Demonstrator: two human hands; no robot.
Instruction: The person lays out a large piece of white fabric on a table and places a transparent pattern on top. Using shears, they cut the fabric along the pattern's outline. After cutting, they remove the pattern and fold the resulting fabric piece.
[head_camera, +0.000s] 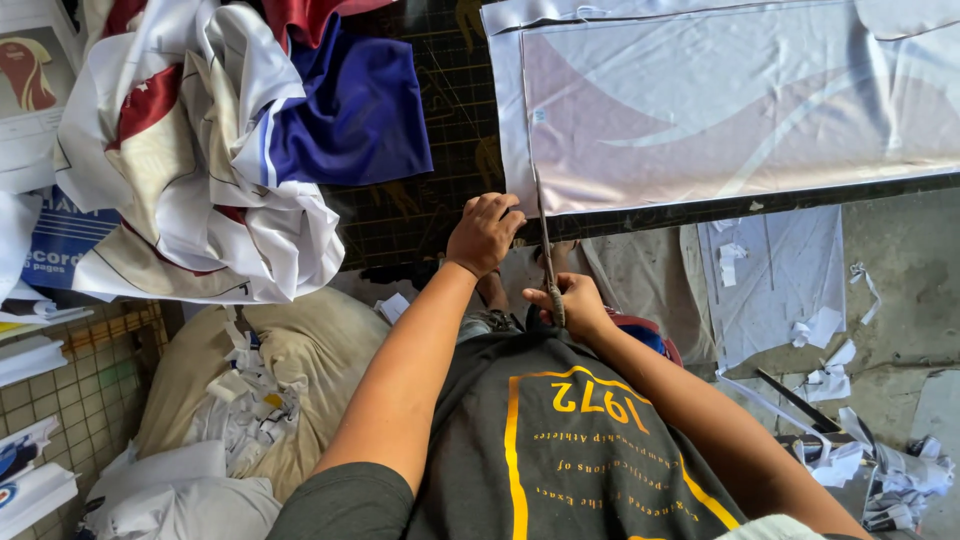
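Observation:
A large pale printed fabric sheet lies flat on the black cutting mat of the table. My left hand is curled into a fist at the sheet's lower left corner, pressing it at the table edge. A thin strip runs from the sheet's left edge down to my right hand, which is closed around its lower end just above my dark grey shirt. Whether a tool is in either hand is hidden.
A heap of white, red and cream cloth with a blue piece fills the table's left side. Below it sit a beige sack and white bags. Paper sheets and scraps litter the concrete floor at right.

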